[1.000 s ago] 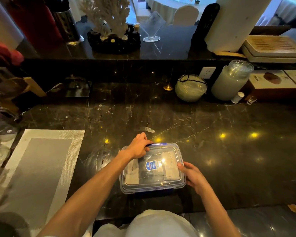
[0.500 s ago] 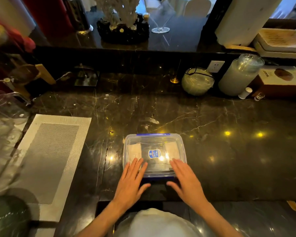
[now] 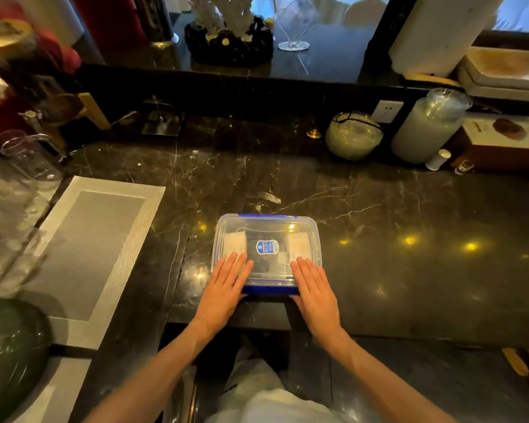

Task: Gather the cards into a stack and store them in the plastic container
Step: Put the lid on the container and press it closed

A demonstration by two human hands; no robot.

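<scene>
A clear plastic container (image 3: 268, 230) with a blue-trimmed lid and a blue label sits shut on the dark marble counter, near its front edge. Pale cards (image 3: 234, 245) show dimly through the lid, along with something dark in the middle. My left hand (image 3: 225, 285) lies flat with its fingers spread on the lid's near left corner. My right hand (image 3: 313, 288) lies flat on the near right corner in the same way. Neither hand grips anything.
A grey woven placemat (image 3: 86, 248) lies to the left, with clear glassware (image 3: 22, 160) beyond it. At the back stand a round glass jar (image 3: 353, 135), a tall white lidded jar (image 3: 425, 126) and a brown box (image 3: 501, 141). A raised ledge holds a coral ornament (image 3: 226, 29).
My hands left the container's far and right edges and came down flat on the lid's near corners. The container now sits a little farther from me.
</scene>
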